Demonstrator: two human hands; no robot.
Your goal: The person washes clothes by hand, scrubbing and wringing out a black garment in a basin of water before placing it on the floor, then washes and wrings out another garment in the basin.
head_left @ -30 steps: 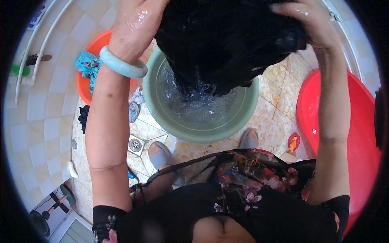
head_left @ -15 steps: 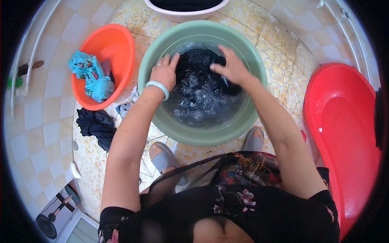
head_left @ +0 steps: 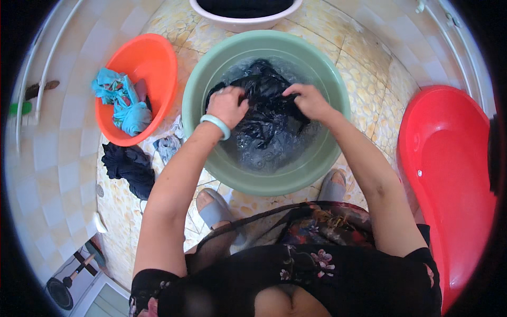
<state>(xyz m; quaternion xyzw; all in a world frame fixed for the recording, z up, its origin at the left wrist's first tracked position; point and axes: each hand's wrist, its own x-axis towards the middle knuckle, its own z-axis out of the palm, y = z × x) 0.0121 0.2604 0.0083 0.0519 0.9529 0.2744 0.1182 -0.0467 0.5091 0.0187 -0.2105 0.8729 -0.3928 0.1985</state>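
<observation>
The black cloth lies in the middle of the green basin, partly under the water and partly bunched above it, its wet folds shining. The left hand is on its left part, fingers bent and closed on the fabric, though the fingertips are lost in the dark folds. The right hand pinches its right side, thumb and forefinger together on a gathered fold. Holding it on two sides probably keeps the heavy, soaked fabric from slumping into one lump, and the wide rim gives both wrists room to reach in. A pale bangle circles the left wrist. A slipper and its mate stand apart near the basin's near edge, likely for balance while the person leans over it. To the left, an orange basin holds a blue cloth, perhaps to keep it off the floor, where a dark bundle lies. Beyond the green basin, a pale pink basin holds something black; a red tub stands well apart at right.
</observation>
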